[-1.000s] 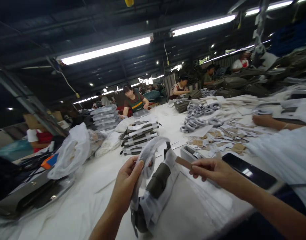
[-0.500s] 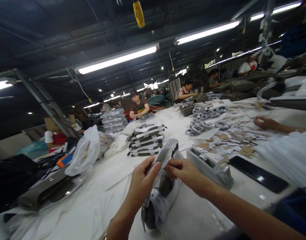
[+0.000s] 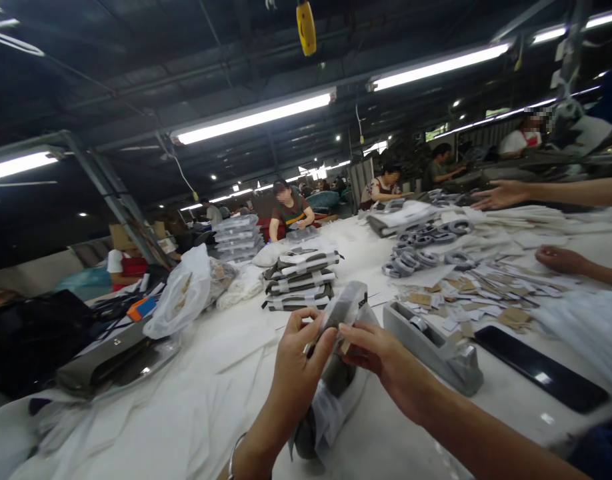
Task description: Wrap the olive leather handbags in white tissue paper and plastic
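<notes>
A dark olive bag [image 3: 337,377], partly wrapped in white translucent sheet, lies on the table in front of me. Raised from it is a strap or handle [image 3: 350,301] covered in the same whitish wrap. My left hand [image 3: 306,347] pinches this wrapped strap between thumb and fingers from the left. On the other side, my right hand [image 3: 379,360] is closed, its fingertips on the wrap near a small brownish piece that I cannot make out clearly. Just right of my hands stands a grey tape dispenser [image 3: 431,347].
A black phone [image 3: 541,369] and scattered paper tags [image 3: 466,293] lie to the right. Wrapped bags are stacked [image 3: 301,280] ahead, beside a white plastic bag [image 3: 186,287]. Co-workers' hands [image 3: 501,195] reach in from the right; another person [image 3: 290,210] works across the table.
My fingers have shifted on the wrapped strap, the right hand turning slightly. A co-worker's arm has appeared at right, and white material now lies on the dark bag at the back.
</notes>
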A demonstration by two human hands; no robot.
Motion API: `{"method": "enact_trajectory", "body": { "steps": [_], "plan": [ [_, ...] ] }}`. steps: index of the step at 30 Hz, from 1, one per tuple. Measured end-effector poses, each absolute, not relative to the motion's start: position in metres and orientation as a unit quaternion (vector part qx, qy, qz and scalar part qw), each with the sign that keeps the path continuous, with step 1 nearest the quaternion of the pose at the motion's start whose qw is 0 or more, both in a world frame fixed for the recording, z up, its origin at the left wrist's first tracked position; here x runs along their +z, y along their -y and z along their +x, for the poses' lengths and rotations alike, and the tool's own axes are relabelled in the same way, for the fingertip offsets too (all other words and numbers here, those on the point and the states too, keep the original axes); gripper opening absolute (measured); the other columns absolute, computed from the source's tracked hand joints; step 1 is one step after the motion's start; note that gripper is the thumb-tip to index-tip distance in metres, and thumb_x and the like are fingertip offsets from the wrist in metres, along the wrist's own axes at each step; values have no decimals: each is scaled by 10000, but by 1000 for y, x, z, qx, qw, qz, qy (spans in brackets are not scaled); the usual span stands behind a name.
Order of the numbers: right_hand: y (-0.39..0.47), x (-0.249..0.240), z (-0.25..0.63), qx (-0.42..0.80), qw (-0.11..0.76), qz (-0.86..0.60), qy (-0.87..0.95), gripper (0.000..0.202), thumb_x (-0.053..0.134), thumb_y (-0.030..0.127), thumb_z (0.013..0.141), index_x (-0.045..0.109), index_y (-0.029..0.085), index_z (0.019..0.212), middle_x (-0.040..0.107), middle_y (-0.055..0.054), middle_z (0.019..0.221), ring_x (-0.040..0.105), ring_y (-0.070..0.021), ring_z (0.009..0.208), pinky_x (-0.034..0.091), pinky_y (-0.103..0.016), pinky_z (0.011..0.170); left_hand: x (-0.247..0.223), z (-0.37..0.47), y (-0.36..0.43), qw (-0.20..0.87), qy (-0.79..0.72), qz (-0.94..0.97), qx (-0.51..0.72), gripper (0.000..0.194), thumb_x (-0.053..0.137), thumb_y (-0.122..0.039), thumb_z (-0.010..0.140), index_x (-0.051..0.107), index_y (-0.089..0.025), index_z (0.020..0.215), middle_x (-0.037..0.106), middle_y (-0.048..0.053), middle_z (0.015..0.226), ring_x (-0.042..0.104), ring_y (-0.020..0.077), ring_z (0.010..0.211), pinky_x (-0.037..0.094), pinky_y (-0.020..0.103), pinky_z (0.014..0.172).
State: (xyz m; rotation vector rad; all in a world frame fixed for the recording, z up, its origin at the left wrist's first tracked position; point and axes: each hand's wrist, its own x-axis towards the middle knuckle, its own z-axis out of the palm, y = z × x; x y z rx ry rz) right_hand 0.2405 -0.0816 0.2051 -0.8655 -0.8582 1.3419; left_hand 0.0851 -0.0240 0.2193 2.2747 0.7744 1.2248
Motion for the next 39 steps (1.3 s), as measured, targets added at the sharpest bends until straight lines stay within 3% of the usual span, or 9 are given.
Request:
{"method": "enact_trajectory", "body": {
  "steps": [7,11,21,25,28,30,32,35,39],
  "plan": [
    [85,201,239,673,613,-258,324,282,757,420,797,762,179,942,691,-74,956,613,-176,948,499,-258,815,219,81,20,245,-288,806,456,262,522,-359,972,740,-214,979,593,85,1093,568,230,1086,450,346,954],
    [81,191,229,600,640,-285,386,238,740,396,839,753,202,975,678,-48,937,574,-148,888,467,-235,791,215,84,22,248,-286,805,456,257,517,-354,975,730,-223,1033,586,82,1109,591,221,1049,469,338,940],
    [64,172,204,460,722,-372,358,392,715,533,814,618,174,690,494,25,623,411,-117,614,382,-251,590,205,92,40,153,-310,821,454,386,397,-271,1011,578,-225,1349,518,118,1252,611,201,992,502,337,898],
    [62,172,203,434,720,-406,359,413,699,574,809,596,184,719,423,50,573,344,-105,557,311,-248,523,203,91,41,206,-294,802,477,361,420,-302,1010,602,-251,1318,485,109,1324,596,198,1070,489,331,960],
    [62,171,204,435,714,-417,357,432,690,591,805,561,192,700,382,57,560,310,-104,545,270,-252,500,203,88,36,309,-309,730,525,491,505,-390,978,436,-280,1452,430,111,1451,577,219,1167,500,338,968],
    [62,170,204,439,713,-414,357,432,687,593,805,557,194,703,371,58,564,299,-103,546,263,-254,501,205,86,33,410,-317,675,525,712,592,-431,928,259,-248,1530,535,127,1364,620,220,1113,523,341,929],
    [64,170,204,435,716,-413,358,433,691,594,801,554,196,702,369,58,568,302,-104,550,263,-256,505,210,85,31,485,-309,646,502,793,676,-426,870,275,-196,1514,660,100,1152,661,218,1023,529,342,906],
    [66,172,205,429,718,-411,364,431,698,594,795,553,198,705,376,58,577,314,-103,553,267,-252,506,218,85,33,503,-299,654,480,488,725,-383,827,598,-159,1242,708,67,974,671,217,948,527,315,861],
    [67,171,206,431,708,-413,377,411,706,575,800,565,197,721,399,58,582,331,-100,543,274,-252,509,221,88,41,414,-338,675,508,173,717,-300,826,716,-169,939,735,57,920,688,206,878,540,303,815]
  ]
}}
